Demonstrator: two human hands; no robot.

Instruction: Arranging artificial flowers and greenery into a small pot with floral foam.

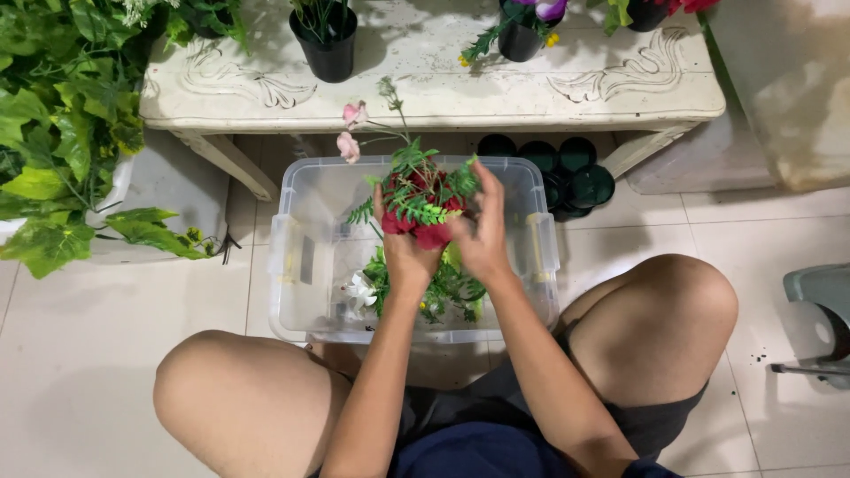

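Red blooms and green fern sprigs form a small artificial bouquet held at the centre of the frame, directly above a clear plastic storage bin on the tiled floor. Left hand: fingers closed around the lower part of the bunch, gripping it from below. Right hand: fingers loosely spread and pressed against the right flank of the bunch, steadying rather than clasping it; whether the thumb pinches a stem cannot be told, as the foliage hides it. Two pink flowers on thin stems rise from the bunch toward the upper centre. More greenery and a white flower lie inside the bin, below the hands. Upper frame: a cream carved table bearing black pots; a stack of empty black pots sits beneath it, right of the bin. Leafy vine foliage fills the upper left. Judged step: stems are being gathered and arranged into one bunch. A further move would call for a firm left-hand grip while the right adjusts or adds a sprig.
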